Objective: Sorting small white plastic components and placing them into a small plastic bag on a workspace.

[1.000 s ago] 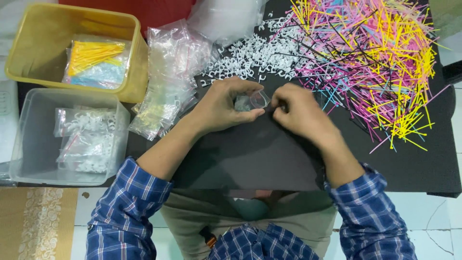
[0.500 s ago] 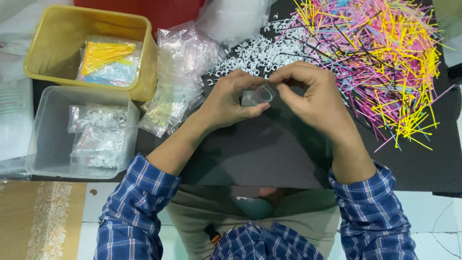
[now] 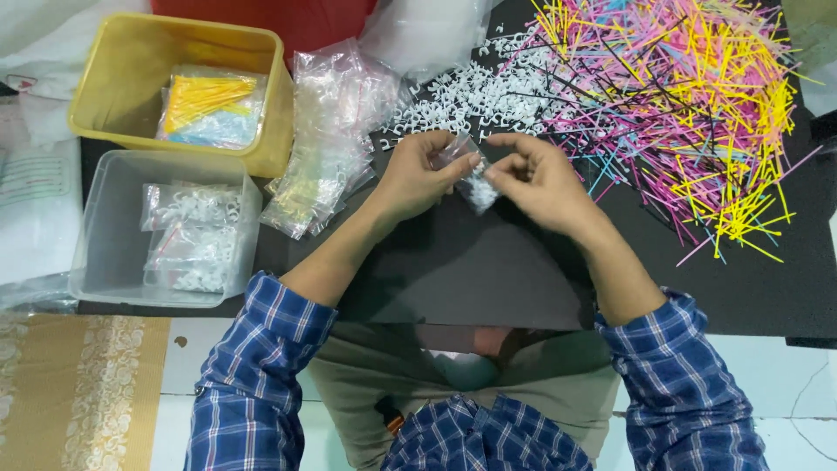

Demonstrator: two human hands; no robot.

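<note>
While a yellow plastic tub [image 3: 131, 78] holding a packet of yellow sticks sits far left above a clear plastic box [image 3: 105, 235] of filled packets, a heap of small clear bags [image 3: 327, 131] lies beside them; the left hand [image 3: 423, 170] and right hand [image 3: 532, 174] both pinch a small clear plastic bag of white clips [image 3: 475, 183] over the black mat [image 3: 471, 270]; loose white clips [image 3: 471, 96] and coloured plastic sticks [image 3: 689, 96] spread to the right.

I see my bare left hand [image 3: 418, 174] and right hand [image 3: 536, 179], blue plaid sleeves rolled near the elbows, khaki trousers at lower centre.
</note>
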